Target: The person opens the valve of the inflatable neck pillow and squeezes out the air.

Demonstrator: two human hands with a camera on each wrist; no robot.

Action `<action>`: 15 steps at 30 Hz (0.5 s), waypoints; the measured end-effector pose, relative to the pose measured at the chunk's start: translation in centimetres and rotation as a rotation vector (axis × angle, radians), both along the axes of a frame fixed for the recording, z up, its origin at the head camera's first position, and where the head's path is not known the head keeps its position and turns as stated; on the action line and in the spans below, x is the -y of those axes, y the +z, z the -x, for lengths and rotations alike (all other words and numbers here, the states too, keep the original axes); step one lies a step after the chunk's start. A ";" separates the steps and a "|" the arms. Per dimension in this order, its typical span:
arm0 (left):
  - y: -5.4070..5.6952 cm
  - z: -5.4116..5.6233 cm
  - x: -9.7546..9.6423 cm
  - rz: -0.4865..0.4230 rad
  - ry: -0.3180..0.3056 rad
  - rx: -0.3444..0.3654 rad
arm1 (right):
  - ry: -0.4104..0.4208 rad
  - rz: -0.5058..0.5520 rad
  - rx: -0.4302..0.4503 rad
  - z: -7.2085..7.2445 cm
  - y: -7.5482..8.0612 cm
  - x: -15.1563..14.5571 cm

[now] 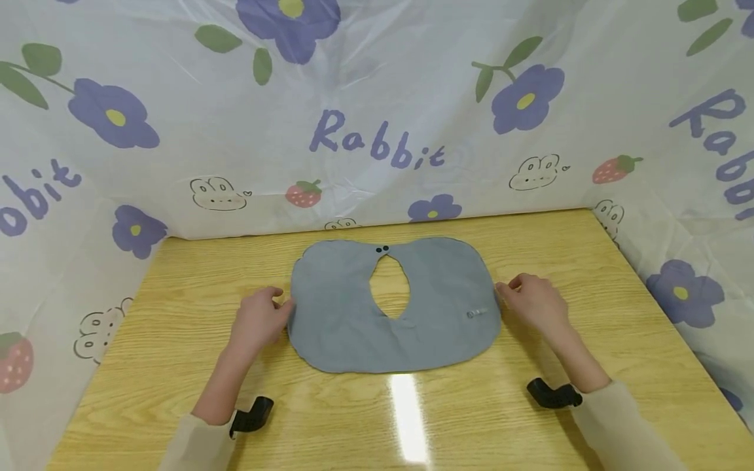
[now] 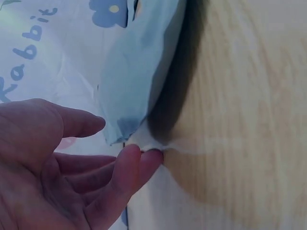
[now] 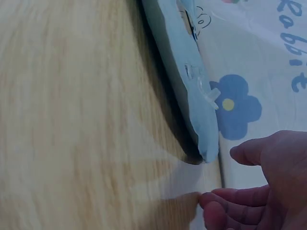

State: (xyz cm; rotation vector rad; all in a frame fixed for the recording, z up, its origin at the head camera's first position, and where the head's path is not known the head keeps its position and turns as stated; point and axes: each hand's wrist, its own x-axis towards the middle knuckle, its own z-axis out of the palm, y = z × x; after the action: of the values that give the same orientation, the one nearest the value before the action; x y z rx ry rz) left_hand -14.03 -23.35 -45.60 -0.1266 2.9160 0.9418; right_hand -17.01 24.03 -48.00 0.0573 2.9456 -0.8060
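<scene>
A grey inflatable neck pillow (image 1: 336, 307) lies spread on the wooden table, with an oval neck opening in its middle. Two dark snap buttons (image 1: 382, 249) sit together at its far edge, and a clear air valve (image 1: 477, 313) shows on its right half. At the pillow's left edge is my left hand (image 1: 261, 319), thumb and fingers parted with nothing between them. My right hand (image 1: 535, 302) mirrors it at the right edge, its fingers loosely bent. Both wrist views show gaps between the fingertips and the pillow's ends.
Light wood-grain table (image 1: 194, 275) extends around the pillow. A white cloth (image 1: 400, 85) printed with flowers, rabbits and strawberries rises behind and at both sides. Black wrist mounts (image 1: 253, 415) stick out by each sleeve. A bright light reflection falls on the table in front.
</scene>
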 end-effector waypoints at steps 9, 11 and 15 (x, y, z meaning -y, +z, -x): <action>-1.4 0.2 0.0 -0.032 -0.053 -0.035 | 0.006 -0.025 -0.027 -0.2 -1.0 1.4; -1.7 0.2 0.0 -0.017 -0.058 -0.061 | 0.016 -0.039 -0.045 -0.3 -1.2 1.7; -2.2 0.3 -0.2 -0.012 -0.059 -0.089 | 0.017 -0.039 -0.068 -0.5 -1.5 2.0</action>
State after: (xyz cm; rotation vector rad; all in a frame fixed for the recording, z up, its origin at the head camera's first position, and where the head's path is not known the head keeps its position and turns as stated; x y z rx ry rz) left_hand -14.35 -23.13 -47.77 0.0020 2.9759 0.9810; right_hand -16.54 22.08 -49.48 0.0069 3.0218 -0.7629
